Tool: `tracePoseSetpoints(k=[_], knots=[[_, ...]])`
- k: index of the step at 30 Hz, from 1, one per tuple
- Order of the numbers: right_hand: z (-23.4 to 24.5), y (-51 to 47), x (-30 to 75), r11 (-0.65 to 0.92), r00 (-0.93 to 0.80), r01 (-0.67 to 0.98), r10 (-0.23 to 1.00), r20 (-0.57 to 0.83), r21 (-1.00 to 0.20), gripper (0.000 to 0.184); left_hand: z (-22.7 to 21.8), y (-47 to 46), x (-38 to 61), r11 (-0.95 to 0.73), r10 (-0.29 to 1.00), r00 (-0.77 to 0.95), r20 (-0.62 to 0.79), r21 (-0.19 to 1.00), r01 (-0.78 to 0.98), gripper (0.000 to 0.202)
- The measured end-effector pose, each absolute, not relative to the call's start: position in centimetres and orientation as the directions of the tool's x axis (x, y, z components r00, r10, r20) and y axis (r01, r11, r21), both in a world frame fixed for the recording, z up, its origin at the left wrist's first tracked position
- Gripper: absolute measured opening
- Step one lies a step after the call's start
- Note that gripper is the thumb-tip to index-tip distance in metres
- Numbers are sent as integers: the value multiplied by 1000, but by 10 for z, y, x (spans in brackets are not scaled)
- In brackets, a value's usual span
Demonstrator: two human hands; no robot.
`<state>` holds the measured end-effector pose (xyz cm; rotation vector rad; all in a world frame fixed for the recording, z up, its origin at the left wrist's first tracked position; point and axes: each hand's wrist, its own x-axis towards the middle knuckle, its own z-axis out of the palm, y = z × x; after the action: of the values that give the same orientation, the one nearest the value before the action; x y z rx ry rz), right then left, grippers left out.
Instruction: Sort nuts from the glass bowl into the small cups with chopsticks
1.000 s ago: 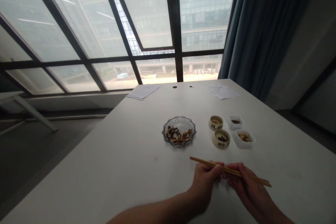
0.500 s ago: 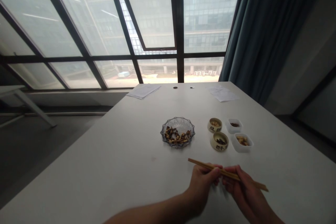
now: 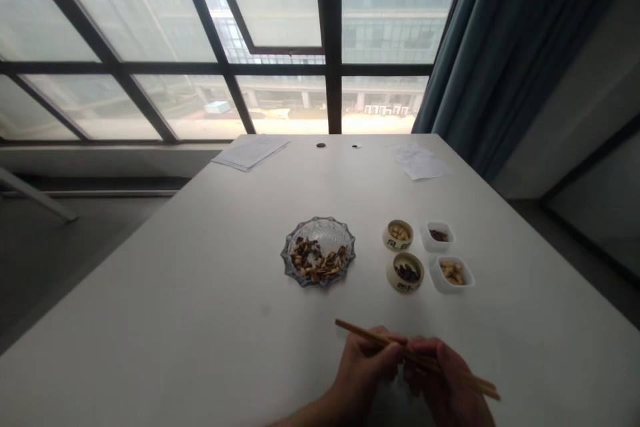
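Right hand (image 3: pixel 445 383) holds wooden chopsticks (image 3: pixel 365 332) beside left hand (image 3: pixel 363 373).

Your left hand (image 3: pixel 363 373) and right hand (image 3: pixel 445 383) are bare, slim and long-fingered, and your left forearm (image 3: pixel 305 415) is bare too, narrowing toward the wrist.

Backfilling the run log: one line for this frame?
left hand: on wooden chopsticks | right hand: holding them | ahead: cut-glass dish, two ceramic cups, two white dishes

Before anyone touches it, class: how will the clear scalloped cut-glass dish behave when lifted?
The glass dish probably feels heavy for its size, and its scalloped rim could chip if knocked. Its low, wide shape seems unlikely to tip, though the loose pieces inside may slide.
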<state>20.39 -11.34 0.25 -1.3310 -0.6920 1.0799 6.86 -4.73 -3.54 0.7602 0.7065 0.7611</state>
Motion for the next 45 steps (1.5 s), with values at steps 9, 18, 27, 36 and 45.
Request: tracePoseSetpoints(k=[9,18,27,36,45], knots=[[-5,-118,220,-4,326,-36,945,-15,-999,39,-19,-49,68,403,857,467,-218,849,-343,36],[33,-95,223,84,304,-134,952,40,-987,46,-11,-42,72,475,853,468,-230,716,-512,64],[140,-14,206,164,167,142,968,187,-976,47,-16,-38,76,591,759,596,-262,662,-461,33],[111,54,164,173,-33,337,985,172,-926,52,-21,-37,83,587,751,610,-254,680,-439,26],[88,78,147,133,38,292,988,151,-947,50,-22,-38,82,584,759,604,-243,663,-468,26]])
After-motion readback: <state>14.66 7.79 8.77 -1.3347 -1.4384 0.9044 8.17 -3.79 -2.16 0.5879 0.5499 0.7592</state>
